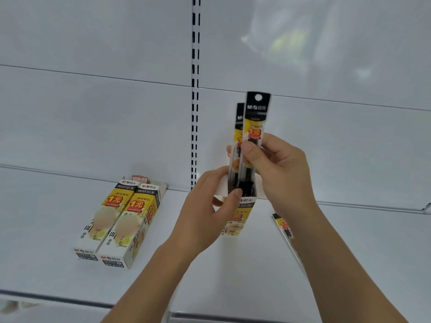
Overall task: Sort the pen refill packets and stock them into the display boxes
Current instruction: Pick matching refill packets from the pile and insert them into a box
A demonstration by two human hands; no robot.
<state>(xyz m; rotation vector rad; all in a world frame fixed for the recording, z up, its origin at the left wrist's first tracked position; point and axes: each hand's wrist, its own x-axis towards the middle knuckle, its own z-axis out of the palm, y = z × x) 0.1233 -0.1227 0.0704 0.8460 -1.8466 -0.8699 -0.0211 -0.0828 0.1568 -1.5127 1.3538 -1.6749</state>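
Note:
My right hand (279, 169) pinches two pen refill packets (255, 122), black-topped with yellow labels, upright with their lower ends inside an open display box (235, 220). My left hand (205, 210) grips that box near its open top, thumb against the front. The box stands on the white shelf (233, 264) just right of the slotted upright. Two more display boxes (121, 220) lie side by side to the left, tops toward the back wall. Another refill packet (283, 227) lies on the shelf behind my right forearm, partly hidden.
A white back panel with a black slotted upright (195, 94) rises behind the shelf. The shelf's front edge (70, 299) runs along the bottom. A wire rail (373, 205) lines the back right of the shelf.

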